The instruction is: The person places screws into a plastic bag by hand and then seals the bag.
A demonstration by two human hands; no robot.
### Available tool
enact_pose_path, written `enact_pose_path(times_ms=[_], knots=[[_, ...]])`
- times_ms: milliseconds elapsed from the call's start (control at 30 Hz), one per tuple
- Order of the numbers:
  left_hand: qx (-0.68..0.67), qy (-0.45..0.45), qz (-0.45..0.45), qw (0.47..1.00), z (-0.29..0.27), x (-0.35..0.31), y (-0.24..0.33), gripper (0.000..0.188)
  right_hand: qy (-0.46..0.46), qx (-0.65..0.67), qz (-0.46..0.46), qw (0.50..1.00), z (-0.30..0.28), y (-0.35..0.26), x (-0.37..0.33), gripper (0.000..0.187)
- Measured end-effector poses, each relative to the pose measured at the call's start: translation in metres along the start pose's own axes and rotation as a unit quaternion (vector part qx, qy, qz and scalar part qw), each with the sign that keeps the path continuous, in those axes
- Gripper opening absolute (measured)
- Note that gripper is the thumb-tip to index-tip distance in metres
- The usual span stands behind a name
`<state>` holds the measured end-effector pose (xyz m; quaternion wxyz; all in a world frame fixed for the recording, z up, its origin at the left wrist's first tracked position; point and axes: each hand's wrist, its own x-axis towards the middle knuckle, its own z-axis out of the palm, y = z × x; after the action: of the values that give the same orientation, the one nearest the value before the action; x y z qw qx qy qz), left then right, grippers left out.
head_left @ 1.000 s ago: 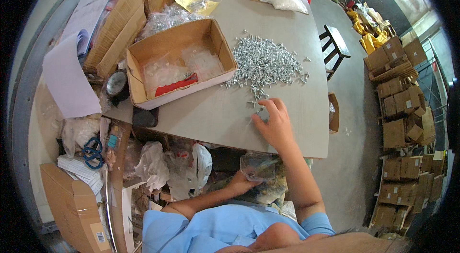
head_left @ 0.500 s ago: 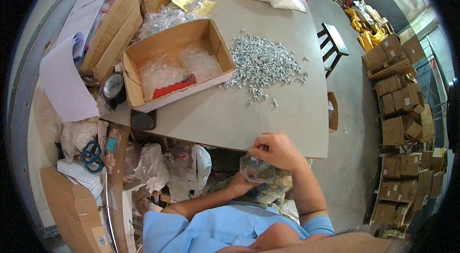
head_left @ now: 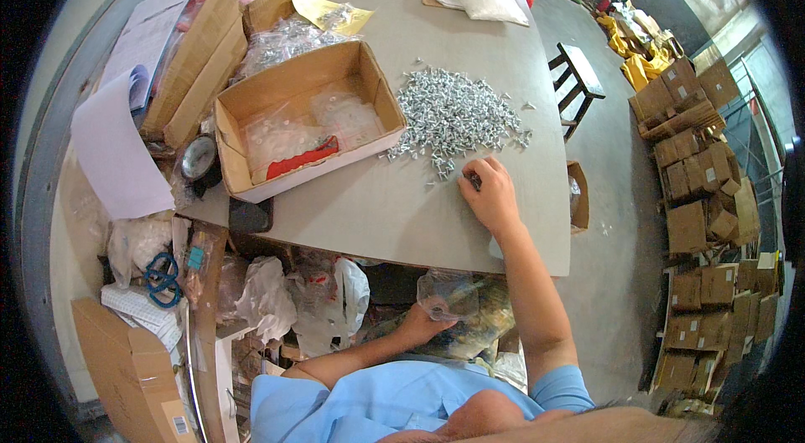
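Note:
A heap of small silver screws (head_left: 453,112) lies spread on the grey table (head_left: 377,208). At its near edge my right hand (head_left: 492,196) is over the tabletop, fingers curled together; whatever is inside them is hidden. Below the table's front edge, my left hand (head_left: 425,324) grips a clear plastic bag (head_left: 449,296) held close to my body. Left of the heap stands an open cardboard box (head_left: 310,162). Inside it are clear bags with small pieces (head_left: 272,137) and a red item (head_left: 302,158).
A dark phone-like object (head_left: 251,215) lies beside the box at the table edge. Farther back are clear bags of hardware (head_left: 289,45) under a yellow paper (head_left: 331,11), and a white bag (head_left: 486,3). A black stool (head_left: 577,82) and stacked cartons (head_left: 704,175) are to the right.
My right hand has moved from the mouth of the clear bag up and forward to the near edge of the screw heap. My left hand stays low with the bag.

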<state>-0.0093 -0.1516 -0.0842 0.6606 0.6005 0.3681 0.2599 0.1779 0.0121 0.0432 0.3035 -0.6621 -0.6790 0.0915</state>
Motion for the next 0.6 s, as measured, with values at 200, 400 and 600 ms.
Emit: enact_pose_path(times_ms=[200, 400, 600], knots=[[-0.033, -0.005, -0.018, 0.999, 0.003, 0.0, -0.008, 0.024, 0.022, 0.016, -0.021, 0.999, -0.006, 0.0, -0.012, 0.014], [-0.004, 0.016, 0.008, 1.0, 0.004, -0.001, -0.01, 0.029, 0.009, 0.033, 0.006, 0.999, -0.005, 0.006, -0.02, 0.015], [-0.018, -0.007, -0.029, 0.999, 0.001, -0.003, -0.001, 0.03, 0.016, 0.021, -0.005, 1.0, -0.01, 0.006, -0.026, 0.011]])
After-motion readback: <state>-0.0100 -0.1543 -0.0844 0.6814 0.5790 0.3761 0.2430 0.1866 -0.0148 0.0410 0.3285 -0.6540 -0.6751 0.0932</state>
